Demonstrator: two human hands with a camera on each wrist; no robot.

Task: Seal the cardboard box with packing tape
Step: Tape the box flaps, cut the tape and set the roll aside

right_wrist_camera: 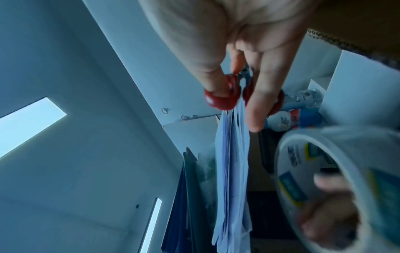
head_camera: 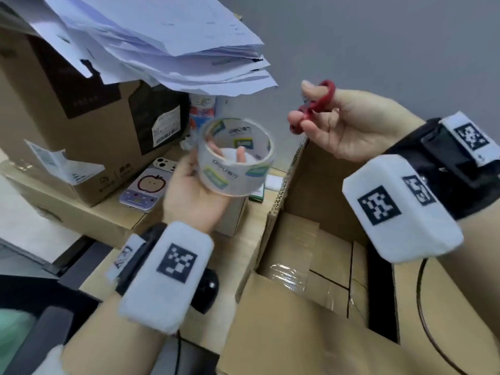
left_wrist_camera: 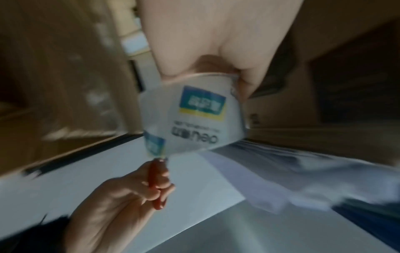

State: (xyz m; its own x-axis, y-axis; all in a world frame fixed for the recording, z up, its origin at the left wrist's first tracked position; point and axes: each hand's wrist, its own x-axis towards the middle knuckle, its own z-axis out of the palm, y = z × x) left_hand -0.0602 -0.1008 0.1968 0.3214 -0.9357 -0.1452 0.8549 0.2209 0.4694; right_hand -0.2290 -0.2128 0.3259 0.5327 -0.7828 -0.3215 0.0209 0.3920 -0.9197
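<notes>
My left hand [head_camera: 194, 185] grips a roll of clear packing tape [head_camera: 235, 158] with blue and yellow printing, fingers reaching into its core. The roll [left_wrist_camera: 194, 116] fills the left wrist view below the palm [left_wrist_camera: 216, 42]. To its right, my raised right hand [head_camera: 324, 117] holds small red scissors [head_camera: 313, 106], thumb and a finger through the red handle loops [right_wrist_camera: 220, 97]; the blades are hidden. The open cardboard box [head_camera: 284, 334] stands below both hands at lower right, its flaps up, with smaller boxes and a taped seam [head_camera: 292, 274] inside.
A stack of loose papers [head_camera: 167, 41] overhangs a large brown carton [head_camera: 81, 136] at the upper left. A phone in a patterned case [head_camera: 146, 185] lies on a flat box beside the left hand. A grey wall stands behind.
</notes>
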